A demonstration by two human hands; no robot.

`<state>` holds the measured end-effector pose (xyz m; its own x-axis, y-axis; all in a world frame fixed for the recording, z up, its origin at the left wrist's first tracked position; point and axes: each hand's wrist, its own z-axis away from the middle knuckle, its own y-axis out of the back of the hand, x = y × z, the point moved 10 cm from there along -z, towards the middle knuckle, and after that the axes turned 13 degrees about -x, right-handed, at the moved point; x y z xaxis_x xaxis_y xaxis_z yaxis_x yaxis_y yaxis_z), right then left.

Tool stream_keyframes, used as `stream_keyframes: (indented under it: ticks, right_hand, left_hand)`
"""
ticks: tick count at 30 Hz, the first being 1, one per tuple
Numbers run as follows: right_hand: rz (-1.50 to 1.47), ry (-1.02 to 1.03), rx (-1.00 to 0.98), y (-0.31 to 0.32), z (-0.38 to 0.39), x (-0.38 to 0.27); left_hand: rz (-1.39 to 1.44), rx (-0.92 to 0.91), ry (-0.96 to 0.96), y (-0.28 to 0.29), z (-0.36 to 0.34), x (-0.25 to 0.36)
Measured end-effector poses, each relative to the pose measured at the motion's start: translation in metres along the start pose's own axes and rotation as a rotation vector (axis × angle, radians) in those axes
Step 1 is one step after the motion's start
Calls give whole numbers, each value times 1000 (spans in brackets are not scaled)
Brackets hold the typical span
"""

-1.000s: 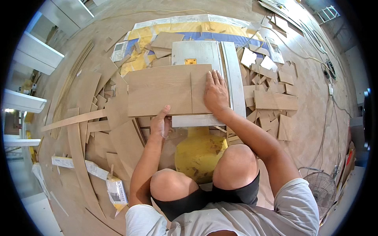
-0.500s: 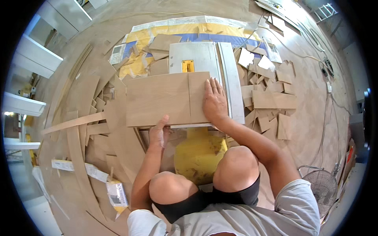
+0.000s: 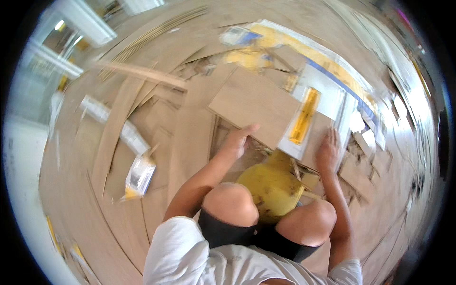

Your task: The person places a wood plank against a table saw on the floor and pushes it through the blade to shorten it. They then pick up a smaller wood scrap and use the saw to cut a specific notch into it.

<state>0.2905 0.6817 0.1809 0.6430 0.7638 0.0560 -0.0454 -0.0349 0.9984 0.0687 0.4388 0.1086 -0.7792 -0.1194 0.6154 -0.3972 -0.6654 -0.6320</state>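
Wide board (image 3: 256, 107) in left hand (image 3: 239, 141), strip (image 3: 315, 138) under right hand (image 3: 328, 153).

A large tan board (image 3: 256, 107) and narrower tan strip (image 3: 315, 142) lie apart, seemingly flat, on the metal tabletop (image 3: 327, 97)

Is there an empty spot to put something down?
The floor at left looks bare between the white panel and long brown strip. It's crowded right of the metal tabletop with board scraps; over it, the left hand touches a larger board, the right hand a smaller board.
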Motion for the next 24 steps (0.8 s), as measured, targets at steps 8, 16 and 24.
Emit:
stream_keyframes:
  ticks: [8, 16, 24]
  right_hand:
    - [-1011, -241, -66, -77, 54, 213]
    - [-1989, -498, -360, -155, 157, 218]
    - [-1767, -654, 103, -216, 211, 272]
  left_hand:
    - [167, 377, -486, 244, 111, 56]
    - [432, 758, -898, 487, 285, 28]
    - [-1204, 806, -268, 499, 287, 54]
